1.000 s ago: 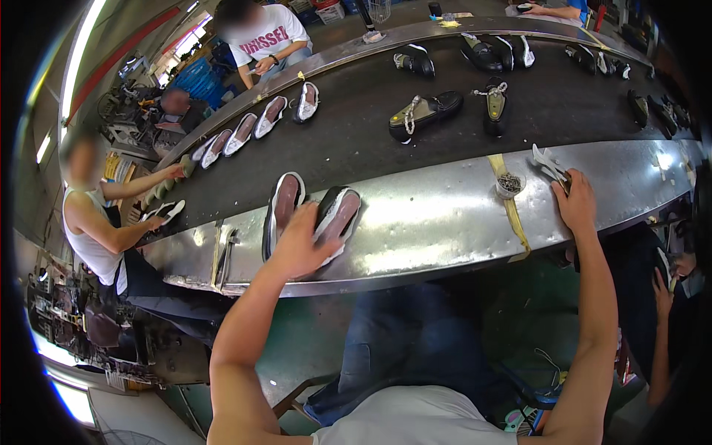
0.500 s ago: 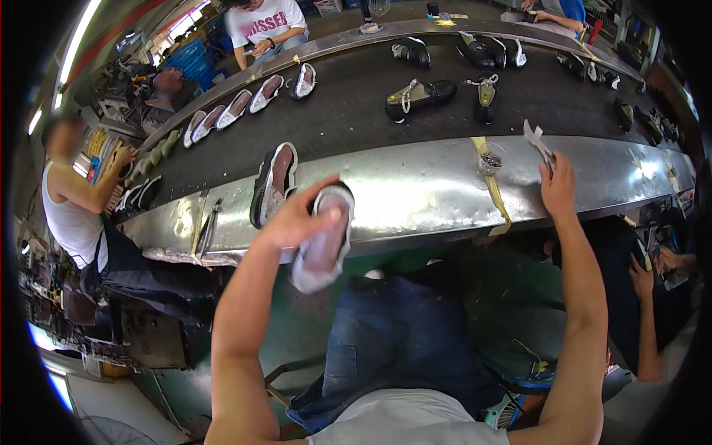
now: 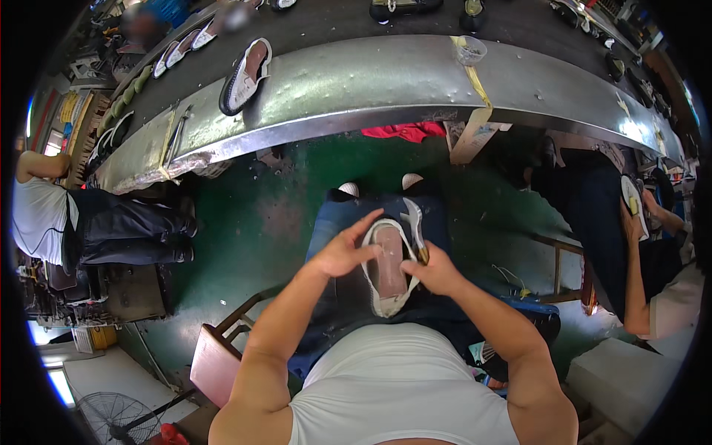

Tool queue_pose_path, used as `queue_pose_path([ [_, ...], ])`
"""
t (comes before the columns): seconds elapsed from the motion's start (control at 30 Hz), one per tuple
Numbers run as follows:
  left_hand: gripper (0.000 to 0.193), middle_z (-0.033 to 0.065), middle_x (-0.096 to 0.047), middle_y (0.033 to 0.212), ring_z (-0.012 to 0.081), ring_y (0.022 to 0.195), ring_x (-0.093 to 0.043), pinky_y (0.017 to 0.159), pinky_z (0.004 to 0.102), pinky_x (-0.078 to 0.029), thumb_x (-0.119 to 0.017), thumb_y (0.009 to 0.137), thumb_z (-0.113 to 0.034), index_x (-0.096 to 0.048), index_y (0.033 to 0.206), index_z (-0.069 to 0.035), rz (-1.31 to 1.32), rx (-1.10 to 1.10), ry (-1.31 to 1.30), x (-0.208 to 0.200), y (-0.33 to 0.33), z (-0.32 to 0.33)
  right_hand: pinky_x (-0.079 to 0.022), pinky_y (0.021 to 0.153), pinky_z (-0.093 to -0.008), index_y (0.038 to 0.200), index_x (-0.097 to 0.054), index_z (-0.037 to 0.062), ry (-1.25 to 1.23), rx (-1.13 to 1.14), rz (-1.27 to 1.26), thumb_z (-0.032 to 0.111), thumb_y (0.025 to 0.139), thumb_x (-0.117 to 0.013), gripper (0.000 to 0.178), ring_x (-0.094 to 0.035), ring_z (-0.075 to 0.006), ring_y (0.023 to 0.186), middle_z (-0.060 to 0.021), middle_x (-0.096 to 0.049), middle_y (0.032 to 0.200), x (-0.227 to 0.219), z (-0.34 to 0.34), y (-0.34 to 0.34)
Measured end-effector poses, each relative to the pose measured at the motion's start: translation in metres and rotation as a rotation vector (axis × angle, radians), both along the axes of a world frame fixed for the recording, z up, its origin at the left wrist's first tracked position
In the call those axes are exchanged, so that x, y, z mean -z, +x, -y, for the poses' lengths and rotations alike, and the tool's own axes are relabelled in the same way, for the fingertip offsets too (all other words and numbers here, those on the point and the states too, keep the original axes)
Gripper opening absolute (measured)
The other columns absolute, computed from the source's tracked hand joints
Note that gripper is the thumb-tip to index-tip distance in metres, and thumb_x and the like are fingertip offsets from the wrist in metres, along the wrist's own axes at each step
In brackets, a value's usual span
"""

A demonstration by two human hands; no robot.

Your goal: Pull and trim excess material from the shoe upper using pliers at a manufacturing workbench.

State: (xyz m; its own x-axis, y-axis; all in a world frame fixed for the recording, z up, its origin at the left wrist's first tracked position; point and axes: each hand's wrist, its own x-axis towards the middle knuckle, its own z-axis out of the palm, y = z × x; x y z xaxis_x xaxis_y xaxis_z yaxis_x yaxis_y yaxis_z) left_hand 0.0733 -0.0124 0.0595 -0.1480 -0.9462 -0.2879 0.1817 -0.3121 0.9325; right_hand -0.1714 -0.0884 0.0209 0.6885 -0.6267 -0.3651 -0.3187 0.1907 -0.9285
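Observation:
An unfinished shoe upper with a white rim and pinkish-brown inside (image 3: 389,271) lies over my lap, toe end toward me. My left hand (image 3: 347,254) holds its left side, thumb over the opening and fingers stretched along the far edge. My right hand (image 3: 436,273) grips what look like metal pincers (image 3: 417,222), their grey curved end pointing away from me beside the shoe. The right thumb rests on the shoe's right edge. The tool's lower part is hidden in my palm. Another similar shoe (image 3: 247,77) stands on the metal table edge ahead.
Along the dark belt (image 3: 326,22) stand several shoes. A clear cup of small metal pieces (image 3: 471,50) sits on the metal ledge (image 3: 356,81). Thin tools (image 3: 176,135) lie at its left. A seated co-worker (image 3: 630,230) handles a shoe at right; another person (image 3: 52,200) is at left.
The shoe in my left hand has come down from the table edge to my lap. My right hand has brought the pincers in from the right to the shoe. The view has tilted downward.

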Motion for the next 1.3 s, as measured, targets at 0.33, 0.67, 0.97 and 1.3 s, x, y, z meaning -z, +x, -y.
queue_pose_path([
  [0.33, 0.065, 0.0087, -0.049, 0.136, 0.0191, 0.128, -0.045, 0.11, 0.0352, -0.036, -0.069, 0.092, -0.014, -0.034, 0.147, -0.01, 0.126, -0.021, -0.197, 0.009, -0.045, -0.005, -0.054, 0.076, -0.0392, 0.121, -0.053, 0.0005, -0.775, -0.237, 0.103, 0.002, 0.088, -0.062, 0.034, -0.07, -0.0305, 0.089, -0.0172, -0.069, 0.102, -0.077, 0.037, 0.004],
  [0.67, 0.06, 0.0058, -0.057, 0.123, 0.0146, 0.116, -0.052, 0.104, 0.0315, -0.041, -0.06, 0.1, -0.023, -0.03, 0.151, -0.015, 0.029, -0.22, -0.108, 0.025, -0.043, -0.02, -0.052, 0.071, -0.0284, 0.123, -0.053, 0.0, 0.094, -0.082, -0.029, 0.017, 0.1, -0.056, 0.029, -0.063, -0.0124, 0.081, -0.009, -0.068, 0.098, -0.088, 0.007, -0.046],
  [0.97, 0.054, 0.0083, -0.058, 0.125, 0.0162, 0.118, -0.051, 0.104, 0.0316, -0.04, -0.046, 0.106, -0.035, -0.029, 0.151, -0.009, -0.016, -0.185, -0.111, 0.029, -0.042, -0.015, -0.054, 0.086, -0.0336, 0.125, -0.056, -0.0022, 0.408, -0.243, 0.049, 0.017, 0.1, -0.055, 0.031, -0.065, -0.0169, 0.099, -0.0112, -0.067, 0.114, -0.071, -0.014, -0.035],
  [1.3, 0.047, 0.0087, -0.061, 0.124, 0.0159, 0.113, -0.055, 0.102, 0.0308, -0.043, -0.051, 0.105, -0.029, -0.043, 0.145, -0.006, 0.282, -0.272, -0.066, 0.045, -0.025, -0.012, -0.055, 0.068, -0.0341, 0.098, -0.056, 0.0036, 0.342, -0.409, -0.325, 0.022, 0.104, -0.051, 0.02, -0.061, -0.0152, 0.07, -0.0039, -0.06, 0.077, -0.079, 0.022, 0.014],
])
